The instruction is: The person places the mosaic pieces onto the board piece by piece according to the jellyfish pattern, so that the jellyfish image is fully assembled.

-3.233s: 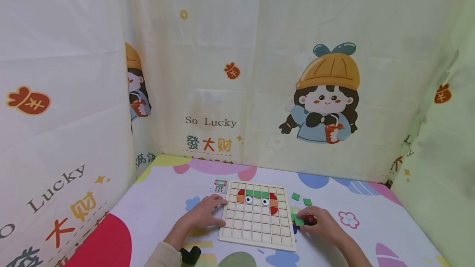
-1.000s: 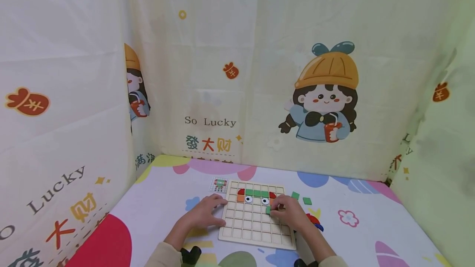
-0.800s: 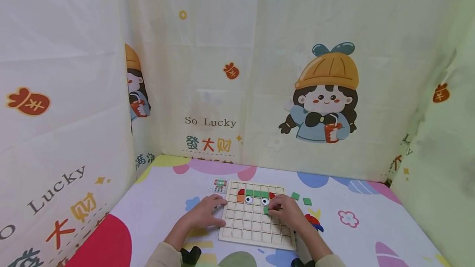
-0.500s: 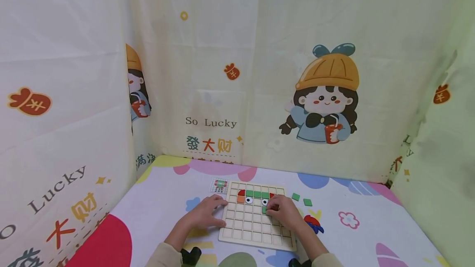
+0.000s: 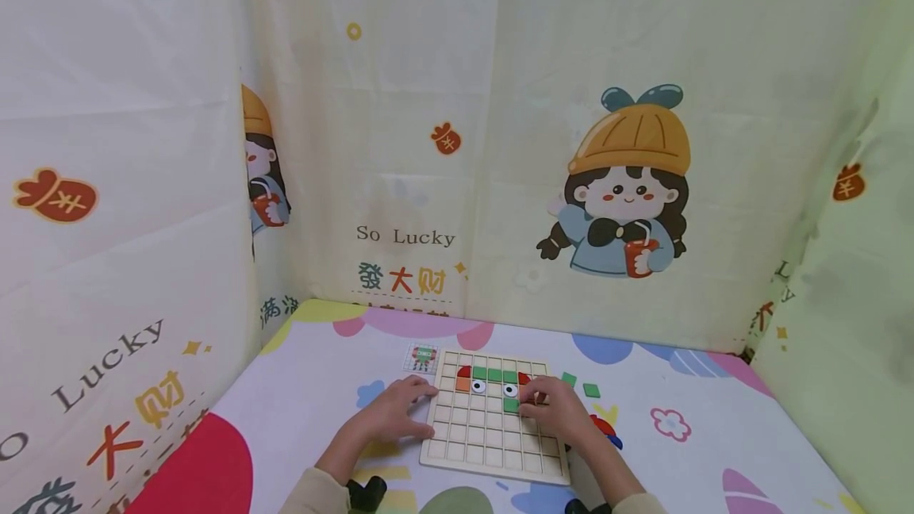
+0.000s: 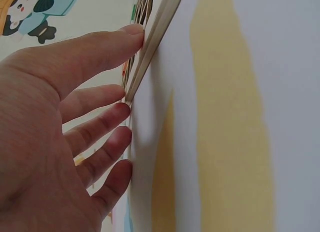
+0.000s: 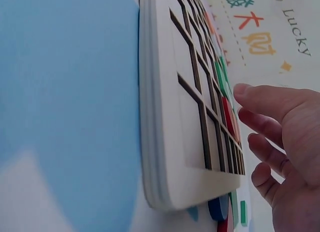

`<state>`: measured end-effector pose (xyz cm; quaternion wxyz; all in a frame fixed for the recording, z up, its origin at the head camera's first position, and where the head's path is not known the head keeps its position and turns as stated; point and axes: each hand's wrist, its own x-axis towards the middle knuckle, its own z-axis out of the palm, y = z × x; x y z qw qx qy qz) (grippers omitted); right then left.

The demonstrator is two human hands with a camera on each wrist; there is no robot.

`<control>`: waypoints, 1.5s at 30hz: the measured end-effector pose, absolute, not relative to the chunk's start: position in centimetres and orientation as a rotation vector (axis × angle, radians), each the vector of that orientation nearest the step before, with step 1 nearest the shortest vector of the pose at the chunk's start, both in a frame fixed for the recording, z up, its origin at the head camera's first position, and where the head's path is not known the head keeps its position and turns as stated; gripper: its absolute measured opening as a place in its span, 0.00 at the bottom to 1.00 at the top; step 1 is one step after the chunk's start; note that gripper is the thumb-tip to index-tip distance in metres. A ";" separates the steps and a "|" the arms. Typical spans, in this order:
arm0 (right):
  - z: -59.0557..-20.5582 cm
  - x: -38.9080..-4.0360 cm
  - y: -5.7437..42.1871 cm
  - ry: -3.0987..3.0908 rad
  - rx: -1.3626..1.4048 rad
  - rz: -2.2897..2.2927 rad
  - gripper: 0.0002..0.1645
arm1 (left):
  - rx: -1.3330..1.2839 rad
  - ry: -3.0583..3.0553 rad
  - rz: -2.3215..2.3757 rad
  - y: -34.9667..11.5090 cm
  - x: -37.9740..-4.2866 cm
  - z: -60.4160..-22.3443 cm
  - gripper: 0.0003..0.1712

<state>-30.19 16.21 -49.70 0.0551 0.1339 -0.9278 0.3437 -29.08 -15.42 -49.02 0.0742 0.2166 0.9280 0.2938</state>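
Observation:
A wooden grid board lies on the table in the head view. In it sit a row of green tiles, red quarter-round pieces, an orange tile and two eye tiles. A green square tile lies in the cell below the right eye. My left hand rests thumb and fingertips against the board's left edge, fingers spread. Just right of that green tile, my right hand hovers low over the board. In the right wrist view its fingers are loosely bent with nothing between them.
A small picture card lies at the board's upper left corner. Right of the board are two loose green tiles and a pile with red and blue pieces, partly hidden by the right hand. A printed cloth wall stands behind.
My right hand has come from the pile right of the board with a green tile, slid it left into the cell below the right eye and let go. The left hand has stayed put.

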 end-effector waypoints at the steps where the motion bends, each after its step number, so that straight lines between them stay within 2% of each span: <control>1: -49.7 -30.1 16.4 -2.815 0.389 1.050 0.06 | 0.649 2.784 0.882 -15.4 -29.1 -49.0 0.36; 28: -48.3 -28.2 21.5 -2.864 0.161 0.936 0.06 | 0.670 2.787 0.871 -15.4 -29.6 -49.3 0.37; 45: -49.7 -28.1 22.8 -2.904 0.103 0.971 0.09 | 0.679 2.786 0.879 -15.3 -29.2 -49.1 0.37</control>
